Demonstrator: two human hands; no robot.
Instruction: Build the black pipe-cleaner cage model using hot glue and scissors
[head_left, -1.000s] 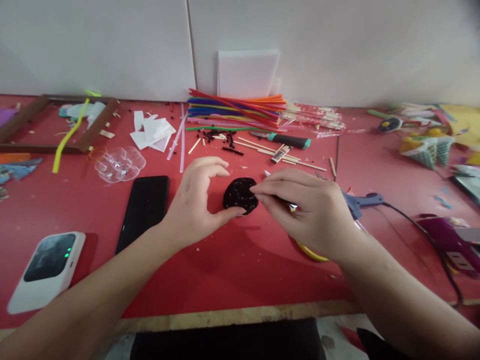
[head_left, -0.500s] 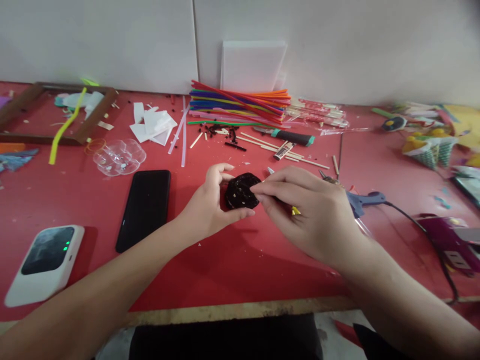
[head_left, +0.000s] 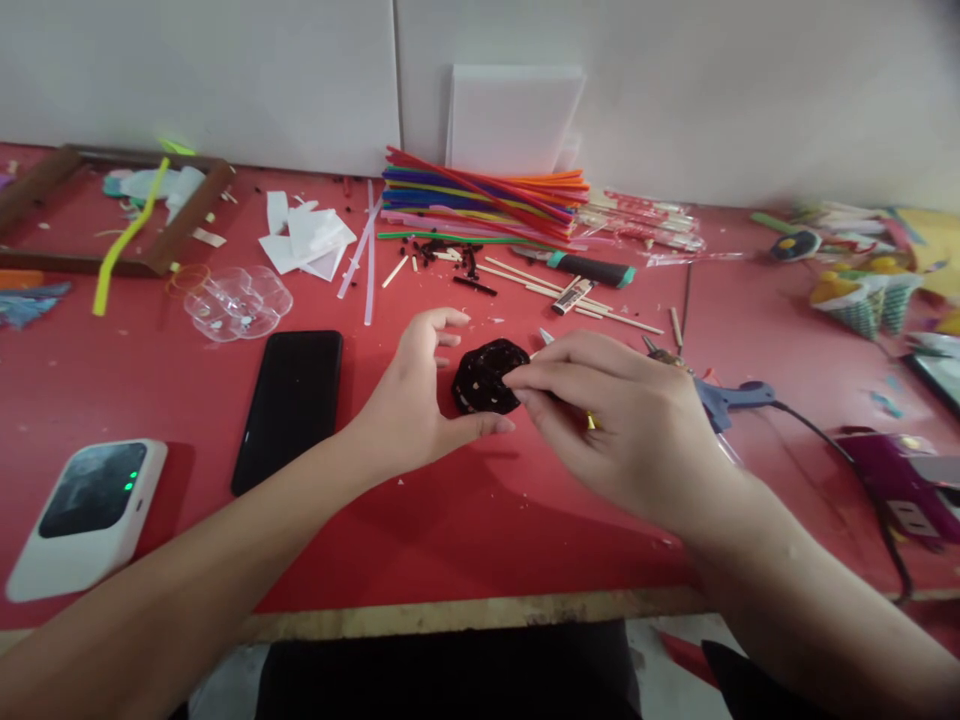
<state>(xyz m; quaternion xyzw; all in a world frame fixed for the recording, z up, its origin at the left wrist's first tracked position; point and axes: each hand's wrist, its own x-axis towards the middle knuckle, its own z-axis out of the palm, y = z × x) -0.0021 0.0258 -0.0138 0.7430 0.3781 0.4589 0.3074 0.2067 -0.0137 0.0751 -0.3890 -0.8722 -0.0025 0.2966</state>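
A round, glossy black piece (head_left: 480,382) with pale specks is between my hands, over the middle of the red table. My left hand (head_left: 420,400) curves open around its left side, thumb below and fingers above, with a gap showing between palm and piece. At its right side, the thumb and forefinger of my right hand (head_left: 600,410) are pinched together on the black piece. Exactly what part lies between those fingertips is hidden. Something yellow shows partly beneath my right hand, and a blue glue gun (head_left: 731,398) lies just behind it.
Behind are coloured pipe cleaners (head_left: 487,205), thin wooden sticks (head_left: 540,290), a cutter knife (head_left: 592,268) and black scraps. To the left lie a black phone (head_left: 289,410), a white device (head_left: 90,520), a clear flower-shaped tray (head_left: 240,303) and a brown frame (head_left: 157,250). A cable runs right.
My left fingers have opened a little away from the black piece. My right hand keeps its pinch at the piece's right side. The view has shifted slightly.
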